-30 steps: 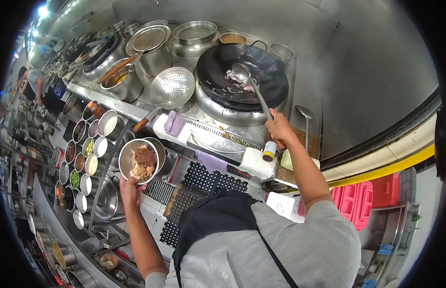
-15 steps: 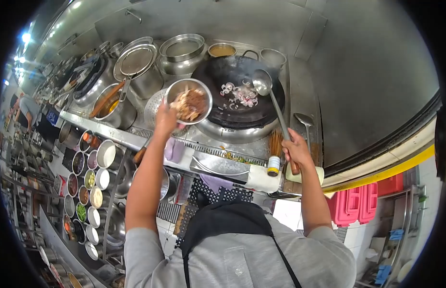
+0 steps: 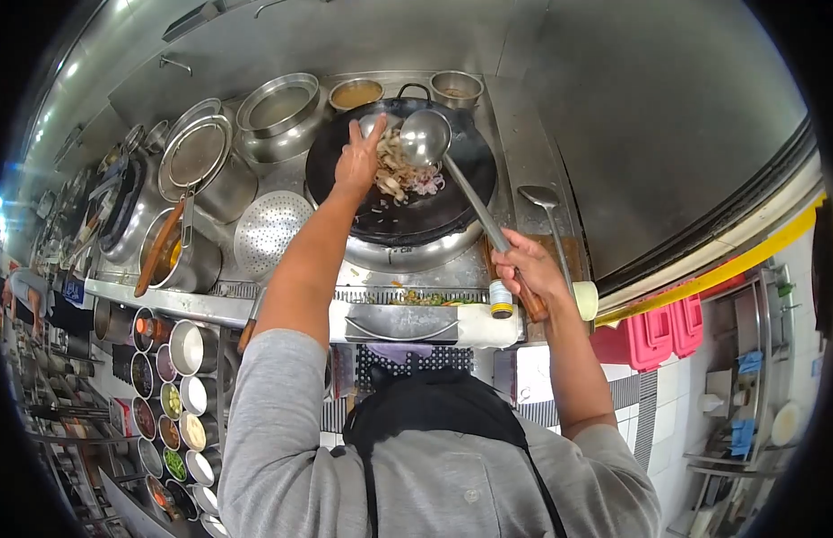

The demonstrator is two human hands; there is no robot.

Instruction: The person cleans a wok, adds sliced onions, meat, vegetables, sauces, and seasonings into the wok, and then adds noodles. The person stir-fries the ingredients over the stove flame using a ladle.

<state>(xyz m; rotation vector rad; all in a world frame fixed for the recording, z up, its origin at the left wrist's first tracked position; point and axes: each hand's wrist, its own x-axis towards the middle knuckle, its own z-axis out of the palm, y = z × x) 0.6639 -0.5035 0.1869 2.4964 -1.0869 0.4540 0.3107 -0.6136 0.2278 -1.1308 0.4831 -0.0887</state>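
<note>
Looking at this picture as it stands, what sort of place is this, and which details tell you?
Probably a restaurant's kitchen: a big black wok on a steel range, rows of open ingredient tins, and large metal pots beside the wok.

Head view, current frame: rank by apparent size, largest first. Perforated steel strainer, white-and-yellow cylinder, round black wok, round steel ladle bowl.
1. Round black wok
2. Perforated steel strainer
3. Round steel ladle bowl
4. White-and-yellow cylinder

No close calls in this view.
</note>
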